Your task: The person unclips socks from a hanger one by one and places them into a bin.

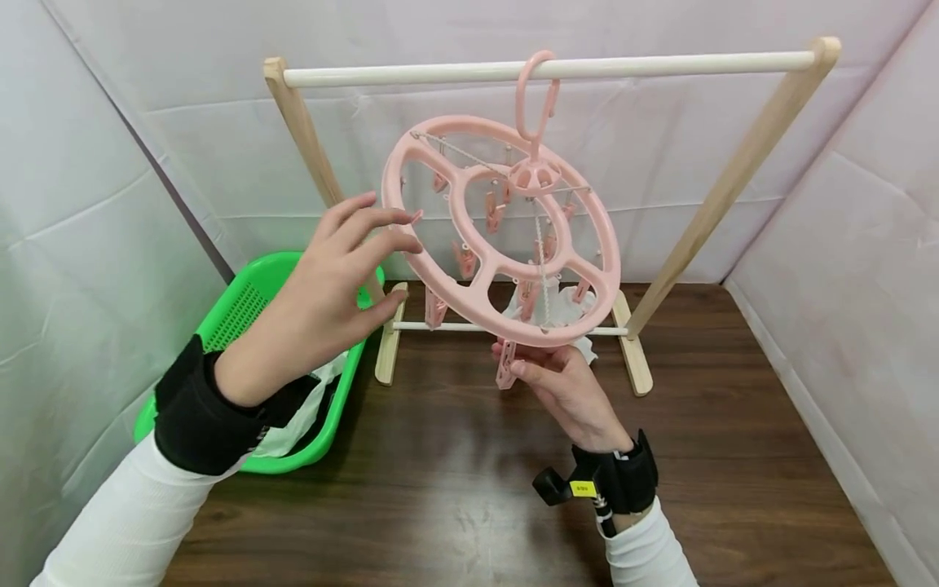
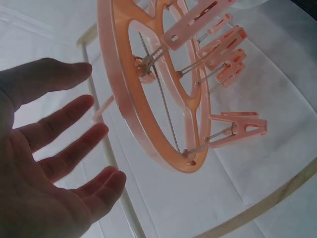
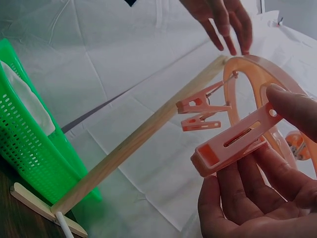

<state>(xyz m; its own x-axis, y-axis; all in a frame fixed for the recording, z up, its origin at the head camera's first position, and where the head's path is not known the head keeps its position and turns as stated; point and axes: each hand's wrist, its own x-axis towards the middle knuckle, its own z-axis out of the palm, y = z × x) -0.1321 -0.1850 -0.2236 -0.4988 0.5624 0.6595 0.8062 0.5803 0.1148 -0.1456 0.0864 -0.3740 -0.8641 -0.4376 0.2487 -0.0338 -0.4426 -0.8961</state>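
Observation:
A round pink clip hanger (image 1: 609,253) hangs tilted by its hook (image 1: 522,98) from a white rail. My right hand (image 1: 568,387) is below its near rim and pinches a pink clothespin (image 3: 218,148) between thumb and fingers. In the head view that clothespin (image 1: 506,365) dangles under the rim. At the hanger's left side is my left hand (image 1: 330,277), fingers spread and holding nothing; the left wrist view shows the fingertips a little apart from the ring (image 2: 119,89). Several more clothespins hang around the hanger. Behind its near side shows a white cloth (image 1: 561,308), partly hidden.
The rack has wooden legs (image 1: 734,179), a white top rail (image 1: 660,65) and a low crossbar (image 1: 455,327). A green basket (image 1: 330,440) with white and dark fabric stands at left on the brown wooden table (image 1: 440,505). White sheeting (image 1: 866,269) encloses the sides and back.

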